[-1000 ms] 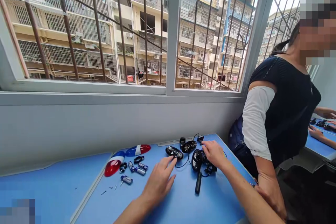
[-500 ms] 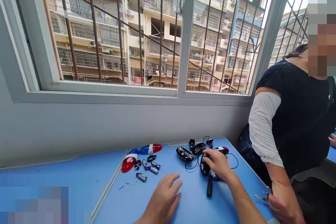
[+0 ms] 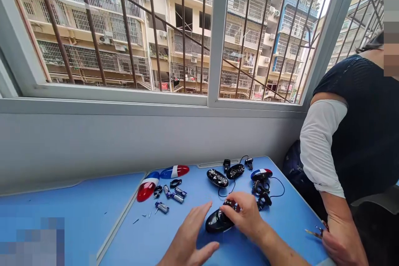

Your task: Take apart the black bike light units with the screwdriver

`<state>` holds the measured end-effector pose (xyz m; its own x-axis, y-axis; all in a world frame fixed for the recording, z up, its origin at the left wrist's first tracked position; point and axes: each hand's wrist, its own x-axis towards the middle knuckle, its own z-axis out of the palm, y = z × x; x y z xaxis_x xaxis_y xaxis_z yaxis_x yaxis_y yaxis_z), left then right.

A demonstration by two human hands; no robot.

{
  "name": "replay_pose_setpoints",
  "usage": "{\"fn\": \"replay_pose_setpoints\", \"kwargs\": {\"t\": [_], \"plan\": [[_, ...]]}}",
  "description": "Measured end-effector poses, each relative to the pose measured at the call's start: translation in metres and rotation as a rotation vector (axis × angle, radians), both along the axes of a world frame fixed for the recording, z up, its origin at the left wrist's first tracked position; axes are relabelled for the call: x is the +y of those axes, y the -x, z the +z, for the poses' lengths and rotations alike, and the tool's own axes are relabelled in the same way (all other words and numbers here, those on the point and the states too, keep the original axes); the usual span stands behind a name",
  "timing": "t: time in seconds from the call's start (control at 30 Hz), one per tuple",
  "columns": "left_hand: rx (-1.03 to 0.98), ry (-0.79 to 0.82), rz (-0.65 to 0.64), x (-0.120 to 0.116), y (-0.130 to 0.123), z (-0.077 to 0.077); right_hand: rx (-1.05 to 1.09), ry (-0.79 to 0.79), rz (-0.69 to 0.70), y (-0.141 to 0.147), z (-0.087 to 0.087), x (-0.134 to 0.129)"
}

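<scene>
A glossy black oval casing [image 3: 215,221] is gripped at its upper right end by my right hand [image 3: 245,214], low over the blue table. To its left, my left hand [image 3: 191,232] has thumb and fingers spread around the casing's near side and holds nothing. Behind them lie two black oval parts, one [image 3: 217,178] on the left and another [image 3: 235,171] on the right. A red, white and blue topped unit [image 3: 261,173] rests at the right, with black clamps [image 3: 262,193] in front of it.
Red, white and blue shells [image 3: 149,186], several batteries [image 3: 178,198] and small screws lie on the left of the blue table [image 3: 124,249]. At the right edge, a person in a dark top with a white sleeve [image 3: 322,145] holds a metal tool [image 3: 313,233].
My right hand has moved left and nearer with the black casing. My left hand has opened wider beside it. The black-handled tool no longer shows, and the camera view has shifted.
</scene>
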<state>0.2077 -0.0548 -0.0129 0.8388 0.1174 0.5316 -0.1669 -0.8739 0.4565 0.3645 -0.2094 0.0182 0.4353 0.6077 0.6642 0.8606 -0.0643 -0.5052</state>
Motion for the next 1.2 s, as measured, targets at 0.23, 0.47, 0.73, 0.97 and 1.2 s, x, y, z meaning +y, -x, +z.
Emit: {"fn": "replay_pose_setpoints", "kwargs": {"t": [0.23, 0.47, 0.73, 0.97, 1.2], "plan": [[0.139, 0.052, -0.088, -0.010, 0.000, 0.006, -0.103, -0.083, -0.012, 0.034, -0.001, 0.007], [0.257, 0.112, -0.072, 0.003, 0.004, 0.016, -0.064, -0.108, 0.176, 0.045, 0.018, -0.001], [0.282, 0.205, -0.009, 0.002, 0.010, 0.050, 0.082, -0.097, -0.134, -0.005, 0.030, -0.012], [0.323, 0.215, -0.016, 0.003, 0.008, 0.049, 0.008, 0.026, -0.137, -0.024, 0.027, -0.040], [0.253, 0.259, -0.065, 0.007, 0.003, 0.035, -0.320, 0.319, 0.038, -0.009, -0.007, -0.076]]}}
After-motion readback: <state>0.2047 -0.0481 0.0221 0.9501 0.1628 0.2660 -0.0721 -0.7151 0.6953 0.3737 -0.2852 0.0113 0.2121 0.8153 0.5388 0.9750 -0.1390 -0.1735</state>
